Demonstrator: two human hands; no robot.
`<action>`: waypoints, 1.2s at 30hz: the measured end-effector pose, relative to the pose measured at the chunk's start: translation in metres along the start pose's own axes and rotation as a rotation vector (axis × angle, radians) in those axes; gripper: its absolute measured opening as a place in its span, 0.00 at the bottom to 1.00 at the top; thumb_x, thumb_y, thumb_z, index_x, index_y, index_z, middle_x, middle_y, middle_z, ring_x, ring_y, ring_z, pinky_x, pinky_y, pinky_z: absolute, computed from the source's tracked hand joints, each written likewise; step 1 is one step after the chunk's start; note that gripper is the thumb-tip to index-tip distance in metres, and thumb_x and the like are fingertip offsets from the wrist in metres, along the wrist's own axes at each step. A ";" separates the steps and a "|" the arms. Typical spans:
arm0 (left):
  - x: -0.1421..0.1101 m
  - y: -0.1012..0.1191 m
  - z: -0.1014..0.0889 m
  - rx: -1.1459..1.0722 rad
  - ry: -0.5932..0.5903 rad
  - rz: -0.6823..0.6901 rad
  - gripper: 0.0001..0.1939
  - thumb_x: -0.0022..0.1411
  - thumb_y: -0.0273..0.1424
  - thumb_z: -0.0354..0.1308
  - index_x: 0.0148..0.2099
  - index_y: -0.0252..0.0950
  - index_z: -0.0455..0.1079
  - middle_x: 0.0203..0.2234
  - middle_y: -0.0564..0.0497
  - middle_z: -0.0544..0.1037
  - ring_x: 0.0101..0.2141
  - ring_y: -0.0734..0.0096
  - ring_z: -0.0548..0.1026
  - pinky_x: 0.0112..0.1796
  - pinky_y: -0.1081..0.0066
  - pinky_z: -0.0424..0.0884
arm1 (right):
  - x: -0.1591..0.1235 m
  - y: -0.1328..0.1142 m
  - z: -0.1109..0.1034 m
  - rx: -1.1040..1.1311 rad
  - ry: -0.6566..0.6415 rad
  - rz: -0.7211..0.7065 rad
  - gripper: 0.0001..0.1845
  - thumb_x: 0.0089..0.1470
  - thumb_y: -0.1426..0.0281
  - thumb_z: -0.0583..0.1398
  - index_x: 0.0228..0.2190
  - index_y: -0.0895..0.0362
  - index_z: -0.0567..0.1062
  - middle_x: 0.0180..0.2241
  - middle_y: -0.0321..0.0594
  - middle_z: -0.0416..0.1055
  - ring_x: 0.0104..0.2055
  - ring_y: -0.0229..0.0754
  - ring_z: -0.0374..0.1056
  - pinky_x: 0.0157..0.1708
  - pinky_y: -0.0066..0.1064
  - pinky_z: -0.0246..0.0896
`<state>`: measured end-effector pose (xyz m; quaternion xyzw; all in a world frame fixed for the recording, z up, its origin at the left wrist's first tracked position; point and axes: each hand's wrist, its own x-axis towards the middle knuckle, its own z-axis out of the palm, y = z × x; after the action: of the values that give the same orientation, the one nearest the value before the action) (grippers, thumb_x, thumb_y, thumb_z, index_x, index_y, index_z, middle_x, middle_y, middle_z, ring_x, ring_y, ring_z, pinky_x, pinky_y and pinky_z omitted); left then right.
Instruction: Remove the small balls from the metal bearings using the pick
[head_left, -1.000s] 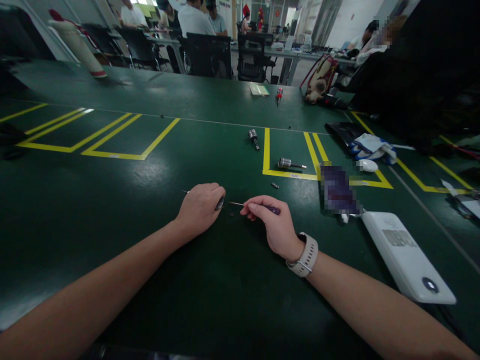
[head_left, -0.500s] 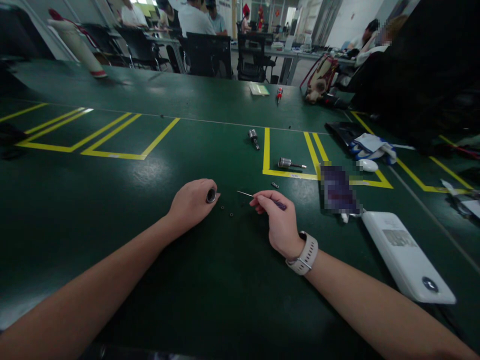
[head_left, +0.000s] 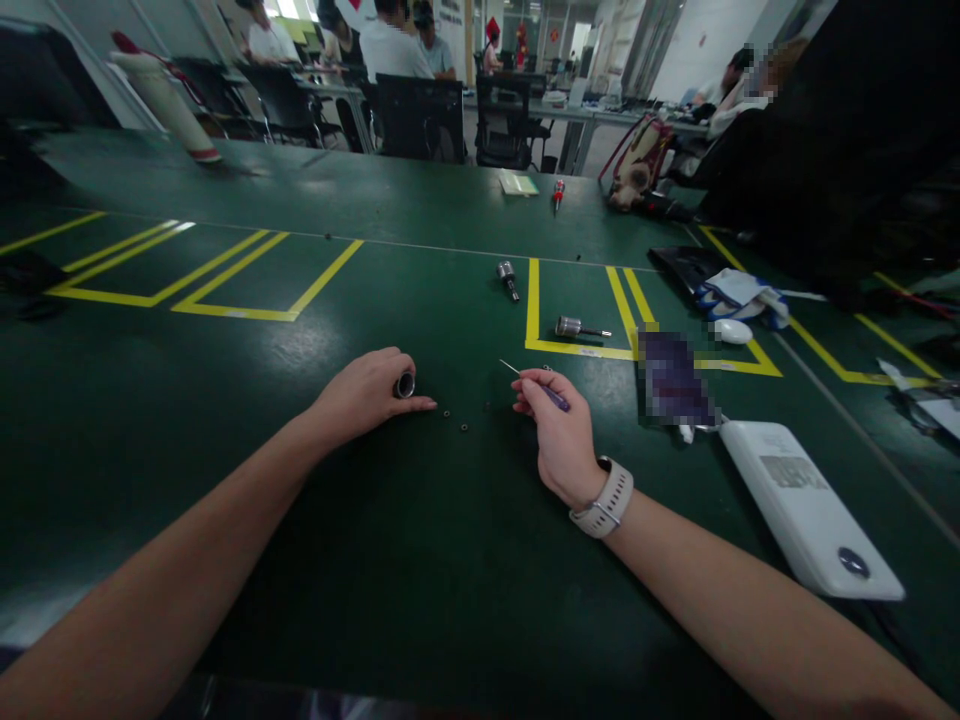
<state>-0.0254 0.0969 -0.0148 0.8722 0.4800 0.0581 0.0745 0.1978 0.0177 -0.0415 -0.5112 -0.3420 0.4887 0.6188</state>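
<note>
My left hand (head_left: 365,395) is wrapped round a metal cylinder (head_left: 405,384), whose round open end faces right; the rest of it is hidden by the fingers. The left thumb sticks out to the right, low over the table. Between the hands, small dark rings or nuts (head_left: 464,428) lie on the green tabletop (head_left: 420,560). My right hand (head_left: 559,425) pinches a thin screwdriver (head_left: 555,396) with a purple handle, its slim shaft pointing up and left. Another small metal piece (head_left: 547,368) shows just behind the right fingers, partly covered.
Two metal sockets with shafts (head_left: 570,327) (head_left: 507,275) lie ahead of my hands. A white power bank (head_left: 810,510) and a blurred purple item (head_left: 675,378) are to the right. Farther off are a red screwdriver (head_left: 559,194), gloves (head_left: 742,296) and a white mouse (head_left: 731,331).
My left hand has shifted left with the metal cylinder, and its thumb now extends away from it. The screwdriver tip has moved right and up, away from the left hand.
</note>
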 end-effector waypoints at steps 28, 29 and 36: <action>-0.001 -0.007 -0.001 -0.039 0.479 -0.007 0.15 0.63 0.36 0.43 0.42 0.34 0.68 0.38 0.42 0.73 0.42 0.58 0.70 0.45 0.59 0.66 | -0.051 -0.012 0.013 -1.181 -1.208 -1.077 0.11 0.58 0.73 0.50 0.39 0.60 0.71 0.40 0.44 0.70 0.40 0.43 0.61 0.36 0.34 0.55; -0.001 -0.005 -0.002 -0.030 0.483 0.013 0.15 0.63 0.36 0.43 0.41 0.34 0.68 0.38 0.42 0.73 0.41 0.58 0.70 0.45 0.59 0.66 | -0.051 -0.012 0.013 -1.183 -1.207 -1.079 0.11 0.58 0.73 0.50 0.39 0.60 0.71 0.40 0.44 0.70 0.40 0.43 0.61 0.36 0.34 0.55; -0.009 0.013 -0.008 0.085 0.417 0.131 0.17 0.65 0.35 0.42 0.43 0.33 0.69 0.40 0.42 0.74 0.42 0.59 0.71 0.45 0.60 0.64 | -0.051 -0.011 0.012 -1.074 -1.122 -1.183 0.11 0.59 0.73 0.50 0.36 0.60 0.71 0.33 0.42 0.72 0.34 0.41 0.64 0.33 0.34 0.58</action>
<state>-0.0208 0.0828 -0.0046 0.8729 0.4293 0.2217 -0.0673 0.1750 -0.0279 -0.0243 -0.1639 -0.9654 0.0510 0.1962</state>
